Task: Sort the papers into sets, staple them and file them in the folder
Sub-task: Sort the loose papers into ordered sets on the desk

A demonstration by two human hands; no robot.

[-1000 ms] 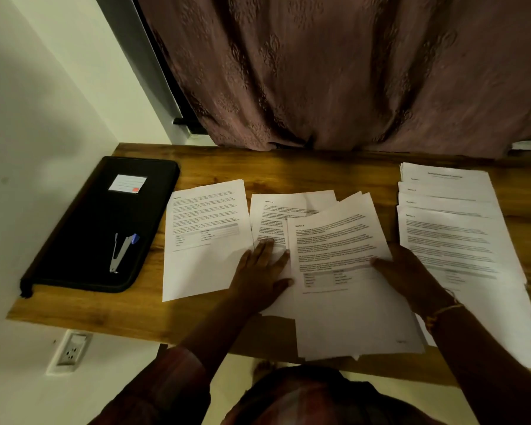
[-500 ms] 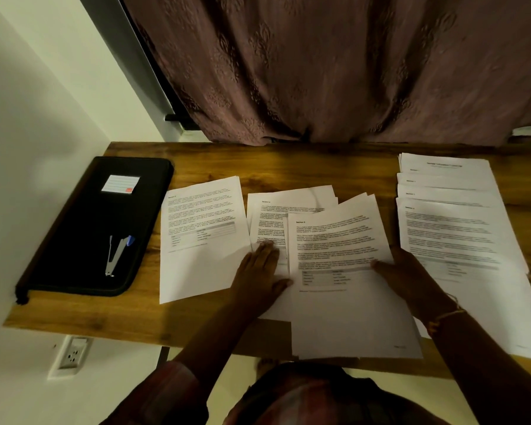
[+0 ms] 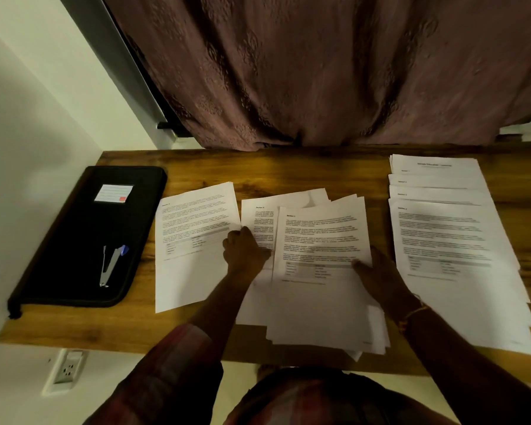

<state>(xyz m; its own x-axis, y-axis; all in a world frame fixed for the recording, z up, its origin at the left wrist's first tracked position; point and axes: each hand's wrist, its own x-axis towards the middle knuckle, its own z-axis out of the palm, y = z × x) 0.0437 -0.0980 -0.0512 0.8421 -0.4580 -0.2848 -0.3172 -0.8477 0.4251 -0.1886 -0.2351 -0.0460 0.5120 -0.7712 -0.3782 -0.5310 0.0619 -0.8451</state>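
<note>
Printed papers lie in three groups on the wooden table [image 3: 288, 170]. A left sheet [image 3: 190, 216] lies alone, a fanned middle pile [image 3: 319, 234] overlaps a lower sheet [image 3: 258, 213], and a stepped right stack [image 3: 442, 234] fills the right end. My left hand [image 3: 246, 256] rests with curled fingers on the lower sheet's left edge, touching the left sheet. My right hand [image 3: 377, 274] grips the middle pile's right edge, thumb on top. A black zipped folder [image 3: 74, 240] lies far left with a silver stapler [image 3: 111, 265] on it.
A brown curtain [image 3: 319, 72] hangs along the table's back edge. White wall bounds the left side, with a socket [image 3: 68, 369] below the tabletop. The middle pile and the right stack overhang the front edge. A white label [image 3: 114, 193] sits on the folder.
My left hand's fingers went from spread flat on the lower sheet to curled, shifting slightly left. The right hand kept its hold on the middle pile. The view tilted a little.
</note>
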